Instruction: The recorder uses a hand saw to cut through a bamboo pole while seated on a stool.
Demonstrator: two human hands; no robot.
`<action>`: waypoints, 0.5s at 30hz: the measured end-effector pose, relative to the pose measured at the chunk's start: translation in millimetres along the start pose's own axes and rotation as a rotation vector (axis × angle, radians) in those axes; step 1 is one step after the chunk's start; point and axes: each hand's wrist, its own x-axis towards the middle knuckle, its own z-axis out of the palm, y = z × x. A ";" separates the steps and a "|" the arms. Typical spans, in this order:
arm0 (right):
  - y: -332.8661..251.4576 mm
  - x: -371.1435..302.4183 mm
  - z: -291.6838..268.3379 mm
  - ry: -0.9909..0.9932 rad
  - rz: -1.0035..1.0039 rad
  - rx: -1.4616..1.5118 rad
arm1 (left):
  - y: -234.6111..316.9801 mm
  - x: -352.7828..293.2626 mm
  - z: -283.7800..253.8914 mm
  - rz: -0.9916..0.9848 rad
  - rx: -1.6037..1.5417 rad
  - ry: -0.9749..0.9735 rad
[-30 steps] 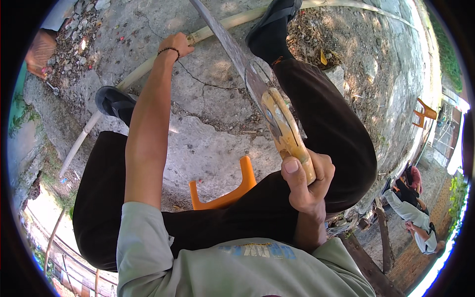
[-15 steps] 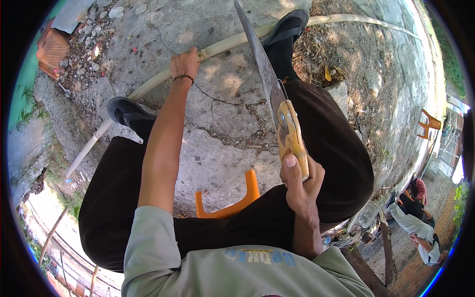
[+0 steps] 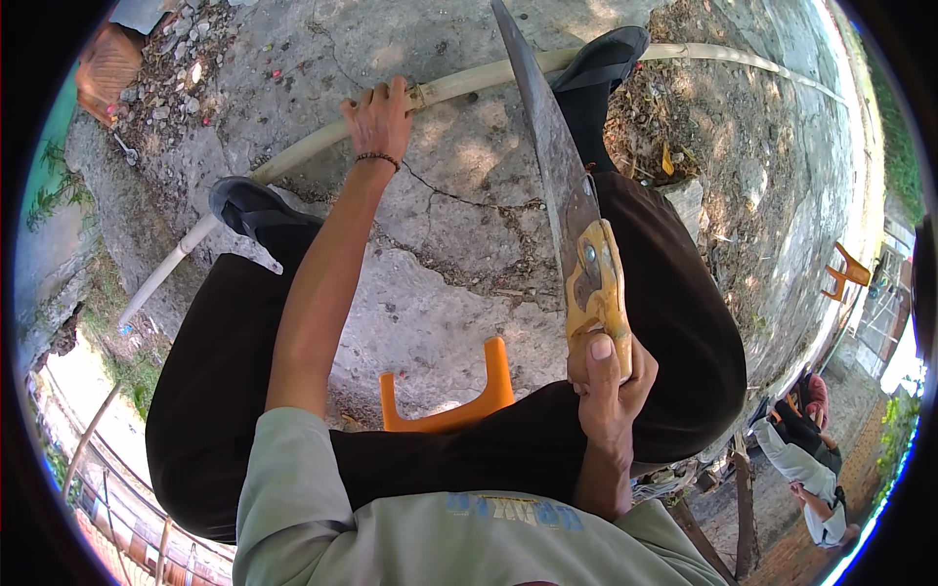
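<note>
A long pale bamboo pole (image 3: 469,81) lies across the cracked concrete in a curve from lower left to upper right. My left hand (image 3: 379,127) lies over it left of the middle, beside a node, with the fingers bent across it; the thumb is hidden. In my right hand (image 3: 611,381) is a handsaw (image 3: 547,146), gripped by the lower end of its yellowish wooden handle. Its dark, worn blade points up and away, apart from the pole in height as far as I can tell. My black sandals (image 3: 601,61) overlap the pole on both sides.
An orange plastic stool (image 3: 449,415) shows partly beneath me. Rubble (image 3: 181,68) and a broken brick (image 3: 107,73) lie at the far left. Dry leaves (image 3: 650,127) litter the ground by my right foot. Another orange stool (image 3: 846,272) and a person (image 3: 806,459) are off right.
My left hand's fingers have spread and reach further over the pole. The handsaw has shifted slightly right and nearer to me, still in my right hand. The whole view has moved a little.
</note>
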 end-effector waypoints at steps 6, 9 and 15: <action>-1.4 0.9 9.9 0.007 0.018 0.011 | -10.9 -17.1 7.2 0.034 0.043 0.093; -2.9 2.3 9.0 0.041 0.048 -0.013 | -7.4 13.8 -15.0 -0.052 0.008 -0.207; -0.7 0.4 12.3 -0.024 0.008 -0.026 | -45.5 55.4 -7.5 0.024 -0.200 -0.622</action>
